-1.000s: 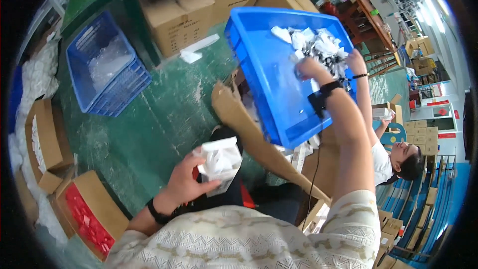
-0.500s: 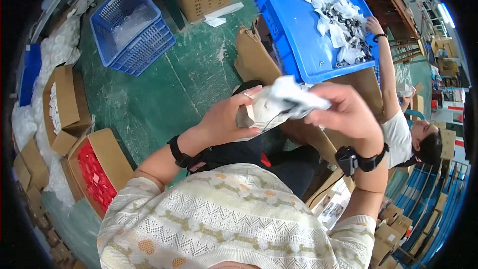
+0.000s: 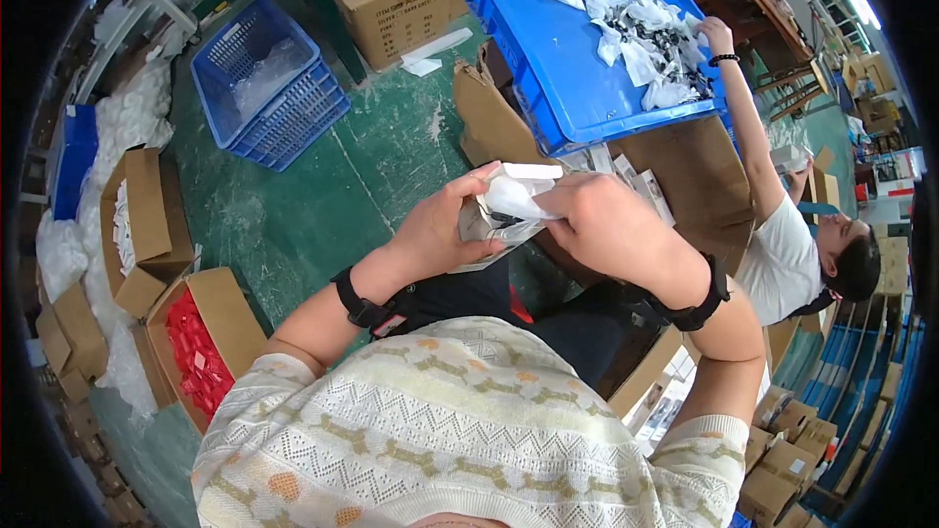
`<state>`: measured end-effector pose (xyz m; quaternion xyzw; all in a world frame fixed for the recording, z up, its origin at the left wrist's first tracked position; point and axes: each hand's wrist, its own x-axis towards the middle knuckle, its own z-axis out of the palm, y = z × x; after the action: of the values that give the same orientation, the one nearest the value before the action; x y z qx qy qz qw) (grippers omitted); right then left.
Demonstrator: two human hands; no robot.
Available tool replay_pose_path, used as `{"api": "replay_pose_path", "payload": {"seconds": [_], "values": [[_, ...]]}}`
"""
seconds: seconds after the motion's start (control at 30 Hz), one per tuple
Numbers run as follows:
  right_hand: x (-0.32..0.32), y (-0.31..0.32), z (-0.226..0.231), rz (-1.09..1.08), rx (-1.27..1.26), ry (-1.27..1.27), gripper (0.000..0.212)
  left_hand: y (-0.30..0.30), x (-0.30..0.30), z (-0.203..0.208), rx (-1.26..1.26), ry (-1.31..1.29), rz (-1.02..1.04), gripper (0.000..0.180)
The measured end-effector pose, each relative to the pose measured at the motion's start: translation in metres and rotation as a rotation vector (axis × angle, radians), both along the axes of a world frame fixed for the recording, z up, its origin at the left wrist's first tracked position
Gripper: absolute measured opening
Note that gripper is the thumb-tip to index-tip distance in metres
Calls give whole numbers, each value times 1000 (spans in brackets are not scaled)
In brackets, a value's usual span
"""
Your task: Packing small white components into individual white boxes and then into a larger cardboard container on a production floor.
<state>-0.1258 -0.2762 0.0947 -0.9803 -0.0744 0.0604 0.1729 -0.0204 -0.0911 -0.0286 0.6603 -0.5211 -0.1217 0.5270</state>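
Note:
My left hand (image 3: pixel 437 232) is closed around a small white box (image 3: pixel 481 229) with its lid flap standing open. In my right hand (image 3: pixel 599 225), the fingers pinch a white plastic pouch (image 3: pixel 515 198) at the box's mouth. Part of the pouch sits inside the box, and something dark shows in it beneath the white film. Beyond my hands, a large blue tray (image 3: pixel 577 78) holds a heap of similar white pouches with dark pieces (image 3: pixel 650 44). Another person's hand (image 3: pixel 717 36) reaches into that heap from the right.
A blue plastic crate (image 3: pixel 277 117) stands on the green floor at far left. Open cartons, one with red packets (image 3: pixel 196 352), line the left side. A large cardboard box (image 3: pixel 704 171) with white boxes inside lies under the tray. The co-worker (image 3: pixel 782 259) is at right.
My right hand has brought the pouch from above the box down into its opening. The view has shifted slightly. The co-worker's hand stays at the heap.

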Motion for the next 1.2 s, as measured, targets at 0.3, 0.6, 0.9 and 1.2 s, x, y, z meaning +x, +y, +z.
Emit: {"api": "replay_pose_path", "payload": {"seconds": [0.3, 0.6, 0.9, 1.2], "values": [[-2, 7, -15, -68, 82, 74, 10, -6, -9, 11, 97, -130, -82, 67], [7, 15, -50, -48, 132, 19, 25, -2, -9, 8, 121, -127, -89, 69], [-10, 11, -45, -168, 469, -113, 24, 0, -11, 6, 71, -76, -77, 71], [12, 16, -62, 210, 59, 47, 14, 6, -15, 5, 178, -24, -18, 83]]}}
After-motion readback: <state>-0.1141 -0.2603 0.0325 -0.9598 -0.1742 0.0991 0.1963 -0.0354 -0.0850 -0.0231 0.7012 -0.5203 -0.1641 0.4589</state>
